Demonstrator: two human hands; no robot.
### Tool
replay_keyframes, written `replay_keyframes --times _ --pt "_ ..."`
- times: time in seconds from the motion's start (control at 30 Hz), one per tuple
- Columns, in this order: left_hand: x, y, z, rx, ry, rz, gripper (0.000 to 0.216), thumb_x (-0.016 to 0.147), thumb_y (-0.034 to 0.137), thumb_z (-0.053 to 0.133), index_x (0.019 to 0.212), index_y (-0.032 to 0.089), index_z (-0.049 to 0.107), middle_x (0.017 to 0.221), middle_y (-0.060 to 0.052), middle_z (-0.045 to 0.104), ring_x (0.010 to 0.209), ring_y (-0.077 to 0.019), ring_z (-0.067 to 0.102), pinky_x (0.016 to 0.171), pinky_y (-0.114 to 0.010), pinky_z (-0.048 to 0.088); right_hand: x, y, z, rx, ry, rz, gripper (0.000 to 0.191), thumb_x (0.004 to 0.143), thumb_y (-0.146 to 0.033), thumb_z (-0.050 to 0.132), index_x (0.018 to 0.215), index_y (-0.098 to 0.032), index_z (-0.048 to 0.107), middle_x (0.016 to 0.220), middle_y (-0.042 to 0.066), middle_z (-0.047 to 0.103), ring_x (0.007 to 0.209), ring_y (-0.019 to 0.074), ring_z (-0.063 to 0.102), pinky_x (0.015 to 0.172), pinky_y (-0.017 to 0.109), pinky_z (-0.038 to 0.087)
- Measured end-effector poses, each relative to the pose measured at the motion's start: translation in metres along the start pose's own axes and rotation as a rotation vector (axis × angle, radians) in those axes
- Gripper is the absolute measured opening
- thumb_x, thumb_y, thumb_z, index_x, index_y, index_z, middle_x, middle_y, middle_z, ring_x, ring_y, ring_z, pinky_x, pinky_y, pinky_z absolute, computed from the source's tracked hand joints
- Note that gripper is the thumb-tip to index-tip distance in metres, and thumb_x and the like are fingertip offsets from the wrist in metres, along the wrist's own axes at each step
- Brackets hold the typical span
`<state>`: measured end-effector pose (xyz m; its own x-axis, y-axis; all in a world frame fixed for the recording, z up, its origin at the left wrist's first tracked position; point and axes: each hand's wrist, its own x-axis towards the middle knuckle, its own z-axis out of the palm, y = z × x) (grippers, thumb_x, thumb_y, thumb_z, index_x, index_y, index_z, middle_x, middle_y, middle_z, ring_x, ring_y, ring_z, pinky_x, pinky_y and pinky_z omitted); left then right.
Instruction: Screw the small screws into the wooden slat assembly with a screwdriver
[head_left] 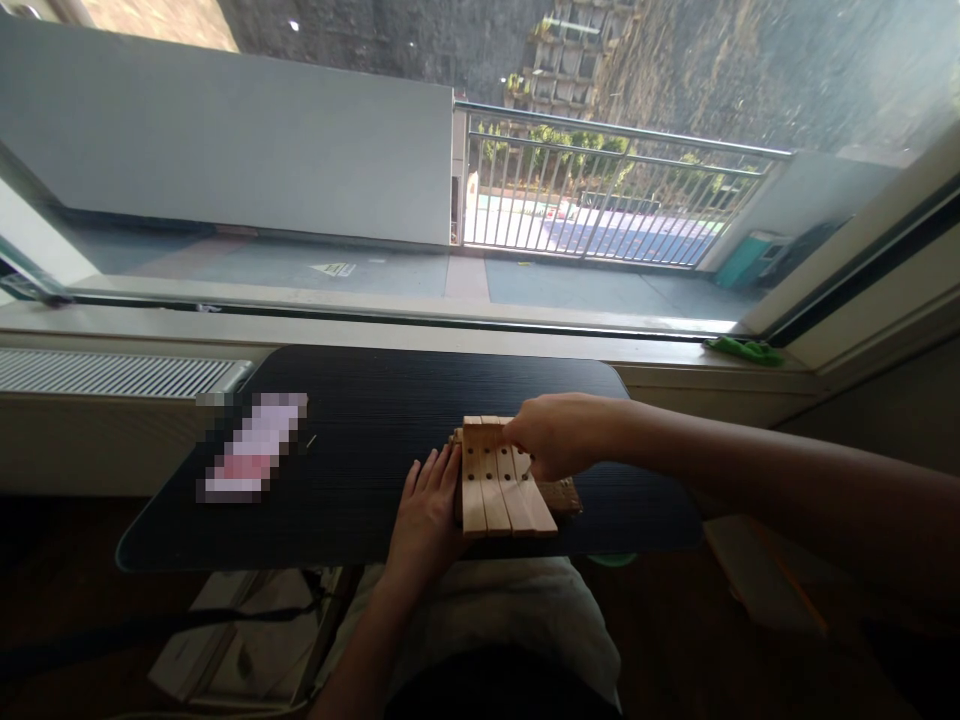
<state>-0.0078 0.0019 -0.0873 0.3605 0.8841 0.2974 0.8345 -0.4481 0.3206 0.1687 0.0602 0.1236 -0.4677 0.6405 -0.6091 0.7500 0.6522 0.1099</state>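
Note:
On the dark table lies a light wooden piece of several side-by-side slats (486, 512), with two rows of dark holes across it. Its slats fan out a little at the near end and rise at the far end. Under and beside it, a rougher brown wooden block (562, 495) shows at the right. My left hand (431, 510) rests along the left side of the wood, fingers stretched out and touching its edge. Over the right-hand slats, near the holes, my right hand (559, 435) is closed; whatever its fingers pinch is hidden.
A blurred-out pink and white flat item (255, 450) lies on the table's left part, with a thin small stick (311, 441) beside it. Beyond the dark table (375, 400) are a radiator (127, 372), a window sill and a green cloth (742, 351).

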Motion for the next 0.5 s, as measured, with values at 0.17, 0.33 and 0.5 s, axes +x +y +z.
replay_keyframes --times 0.17,0.33,0.5 --pt "-0.0001 0.0008 -0.0006 0.0 0.006 0.0 0.105 0.07 0.036 0.077 0.156 0.014 0.022 0.154 -0.02 0.046 0.142 -0.0369 0.043 0.118 -0.052 0.031 0.0006 -0.0017 0.0002 0.029 -0.003 0.001 0.042 0.076 -0.02 0.064 0.117 -0.014 0.071 0.096 0.015 0.074 0.082 0.0275 0.069 0.058 0.031 0.041" --pt "0.0001 0.0015 -0.0003 -0.005 0.009 -0.008 0.102 0.072 0.036 0.076 0.156 0.014 0.023 0.153 -0.02 0.047 0.142 -0.0365 0.043 0.118 -0.052 0.03 0.0018 -0.0045 -0.0017 0.033 -0.012 0.003 0.043 0.077 -0.022 0.065 0.119 -0.013 0.071 0.097 0.016 0.074 0.083 0.0278 0.068 0.059 0.031 0.042" --pt "0.0001 0.001 -0.0008 -0.016 0.002 0.003 0.103 0.072 0.038 0.075 0.156 0.015 0.02 0.154 -0.02 0.045 0.142 -0.0369 0.043 0.118 -0.053 0.031 0.0036 -0.004 -0.001 0.07 -0.018 0.038 0.042 0.078 -0.025 0.064 0.118 -0.014 0.072 0.098 0.016 0.074 0.084 0.0282 0.068 0.059 0.031 0.043"
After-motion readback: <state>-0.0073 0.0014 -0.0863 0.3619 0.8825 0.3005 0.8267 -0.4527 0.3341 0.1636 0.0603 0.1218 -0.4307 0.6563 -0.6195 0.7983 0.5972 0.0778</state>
